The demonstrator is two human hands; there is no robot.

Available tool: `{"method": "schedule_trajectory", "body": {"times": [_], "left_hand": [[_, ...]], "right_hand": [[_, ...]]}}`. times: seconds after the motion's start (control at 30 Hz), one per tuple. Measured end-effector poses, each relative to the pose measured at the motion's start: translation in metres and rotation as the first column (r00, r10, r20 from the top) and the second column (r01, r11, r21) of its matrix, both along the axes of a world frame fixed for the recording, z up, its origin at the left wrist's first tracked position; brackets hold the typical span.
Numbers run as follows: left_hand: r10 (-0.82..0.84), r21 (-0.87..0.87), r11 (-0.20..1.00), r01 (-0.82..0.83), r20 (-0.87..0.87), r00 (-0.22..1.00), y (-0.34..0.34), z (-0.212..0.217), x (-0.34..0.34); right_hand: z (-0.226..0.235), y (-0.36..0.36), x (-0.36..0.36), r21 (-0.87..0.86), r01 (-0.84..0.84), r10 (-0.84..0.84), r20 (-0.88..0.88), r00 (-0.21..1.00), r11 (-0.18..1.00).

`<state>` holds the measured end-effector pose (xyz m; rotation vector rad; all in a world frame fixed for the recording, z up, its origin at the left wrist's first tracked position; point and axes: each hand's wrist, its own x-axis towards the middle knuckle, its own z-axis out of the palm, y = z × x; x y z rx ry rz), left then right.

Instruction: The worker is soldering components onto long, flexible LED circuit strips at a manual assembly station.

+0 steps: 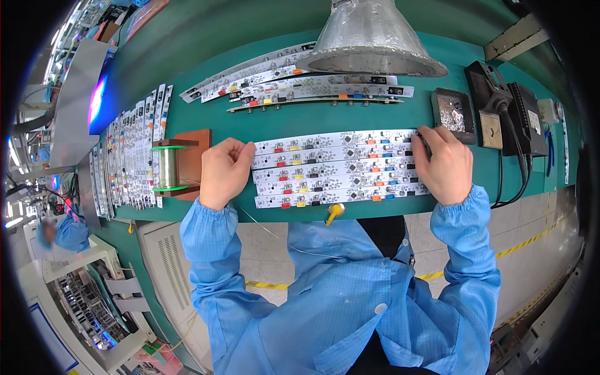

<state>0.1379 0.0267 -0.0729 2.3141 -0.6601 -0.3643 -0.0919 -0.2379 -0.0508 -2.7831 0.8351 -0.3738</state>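
Note:
Several long white circuit board strips (337, 169) lie side by side across the green bench right in front of me. They carry red, yellow, black, orange and blue parts. My left hand (228, 170) is at their left end, thumb and fingertips closed at the end of the farthest strips. At the right end my right hand (445, 164) has its fingers curled over the ends of the upper strips, hiding them. The hands hold the strips from both ends, flat on the bench. Beside my left hand stands a solder wire spool (167, 167) on a brown holder (195, 164).
More board strips (325, 91) lie fanned at the back under a metal fume hood (372, 37). Another batch (134, 147) is lined up at left. At right are a tray of metal scraps (454, 114), a soldering station (525, 115) and cables. A yellow knob (335, 211) marks the front edge.

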Motion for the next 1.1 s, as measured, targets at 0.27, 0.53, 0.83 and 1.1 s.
{"method": "schedule_trajectory", "body": {"times": [0.27,0.53,0.83,1.1], "left_hand": [[-0.582,-0.089,0.785,0.613,0.23,0.78,0.01,0.058,-0.077],[-0.903,0.305,0.428,0.851,0.107,0.416,0.025,-0.023,-0.175],[-0.835,-0.149,0.536,0.831,-0.24,0.495,0.002,0.001,-0.17],[-0.679,-0.679,0.666,0.308,-0.382,0.627,-0.031,0.002,-0.2]], "right_hand": [[0.008,-0.006,-0.046,0.206,-0.008,-0.08,0.416,0.906,0.978],[-0.014,-0.077,-0.094,0.876,-0.19,-0.782,0.482,0.396,0.443],[-0.008,-0.104,-0.07,0.901,-0.245,-0.73,0.434,0.529,0.358],[-0.026,0.003,-0.119,0.603,-0.218,-0.46,0.755,0.467,0.767]]}}
